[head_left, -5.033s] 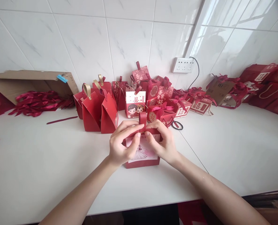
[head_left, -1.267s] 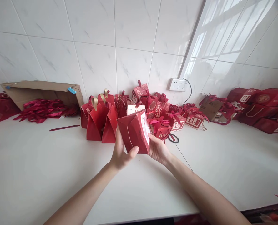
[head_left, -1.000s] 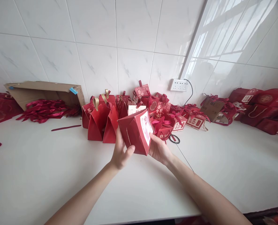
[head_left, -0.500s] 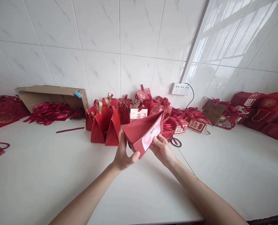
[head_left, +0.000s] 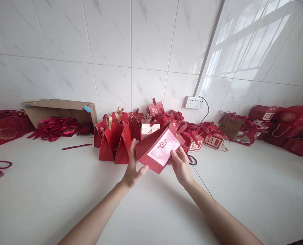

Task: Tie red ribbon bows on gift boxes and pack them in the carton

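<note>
Over the middle of the table I hold a red gift box (head_left: 143, 149), tilted, with a pink panel showing a drawn couple and a dark red ribbon loop (head_left: 182, 128) at its upper right end. My right hand (head_left: 181, 166) grips its right side, thumb on the front panel and fingers behind. At the lower left end, my left hand (head_left: 134, 170) cups the box, its thumb by the bottom edge and its fingers along the end. Just behind stand red tent-shaped gift boxes (head_left: 107, 143) with gold loops.
A tipped cardboard box (head_left: 56, 103) spills dark red ribbons (head_left: 55, 128) at the left. One ribbon strip (head_left: 76, 147) lies alone. Black-handled scissors (head_left: 193, 160) sit behind my right hand. More red boxes (head_left: 289, 131) are stacked at the right, and a power strip (head_left: 193, 102) is on the wall.
The gift box has turned so that its pink panel faces me more fully. My left hand's grip has loosened a little, its thumb shifting toward the edge. The view has tilted slightly up.
</note>
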Tool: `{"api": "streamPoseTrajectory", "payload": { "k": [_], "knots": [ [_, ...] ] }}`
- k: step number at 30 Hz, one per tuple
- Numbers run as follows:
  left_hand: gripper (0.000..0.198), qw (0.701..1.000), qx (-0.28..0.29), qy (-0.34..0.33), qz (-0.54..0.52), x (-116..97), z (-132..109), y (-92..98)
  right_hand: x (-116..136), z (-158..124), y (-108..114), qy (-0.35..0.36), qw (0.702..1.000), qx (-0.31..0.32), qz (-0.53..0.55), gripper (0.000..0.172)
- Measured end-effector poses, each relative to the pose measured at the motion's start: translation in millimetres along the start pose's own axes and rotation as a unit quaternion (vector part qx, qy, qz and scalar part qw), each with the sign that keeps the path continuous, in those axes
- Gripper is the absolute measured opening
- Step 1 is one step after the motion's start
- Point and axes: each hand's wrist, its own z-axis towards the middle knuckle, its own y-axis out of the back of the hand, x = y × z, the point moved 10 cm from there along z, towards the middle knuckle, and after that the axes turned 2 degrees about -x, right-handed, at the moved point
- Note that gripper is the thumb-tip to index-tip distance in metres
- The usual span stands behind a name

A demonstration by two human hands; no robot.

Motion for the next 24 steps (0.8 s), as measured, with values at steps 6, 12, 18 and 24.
{"api": "streamPoseTrajectory", "payload": {
  "k": [6, 12, 18, 24],
  "knots": [
    [0.064, 0.997, -0.072, 0.012, 0.001, 10.1, 7.0, 24.9, 17.8, -0.3, 3.2, 0.051, 0.995, -0.006, -0.081, 0.025],
    [0.062, 0.998, -0.047, -0.032, 0.038, -4.1, 9.5, 20.0, 18.1, -5.7, -12.8, 0.078, 0.986, 0.068, -0.132, 0.024],
    [0.053, 0.994, -0.062, -0.047, 0.072, -15.5, 10.8, 19.7, -0.7, -8.9, -30.3, 0.068, 0.931, 0.170, -0.316, 0.023],
    [0.007, 0.986, -0.068, -0.023, 0.151, -31.1, 12.8, 11.9, 35.0, -20.3, -33.6, 0.204, 0.915, 0.105, -0.331, 0.029]
  ]
}}
